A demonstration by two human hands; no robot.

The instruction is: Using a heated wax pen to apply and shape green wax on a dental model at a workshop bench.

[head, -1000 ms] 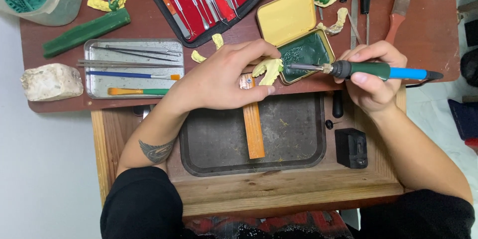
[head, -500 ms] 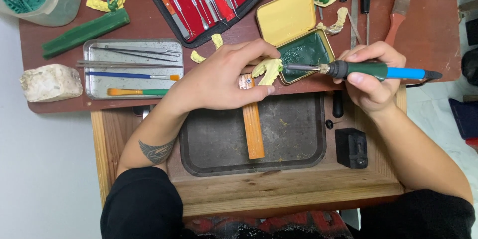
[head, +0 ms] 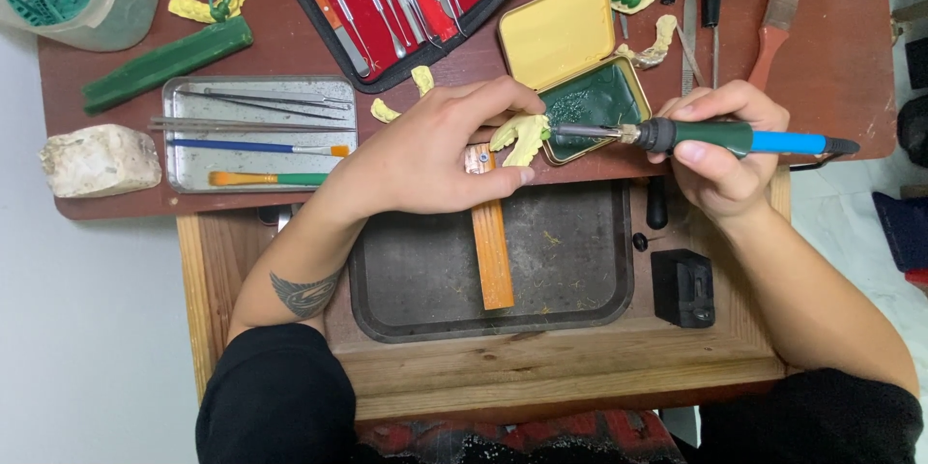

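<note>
Frame centre: the left hand (head: 435, 159) pinches a yellow cast (head: 522, 135) while the right hand (head: 720, 159) grips a heated tool (head: 715, 138), tip at it over the green tin (head: 594, 101). Waxing looks midway; other casts wait.

Yellow cast (head: 522, 138): small pale-yellow curved piece, centre of frame, just left of the tool tip.
Heated tool (head: 696, 137): green-and-blue handle, horizontal, metal tip pointing left, right of centre.
</note>
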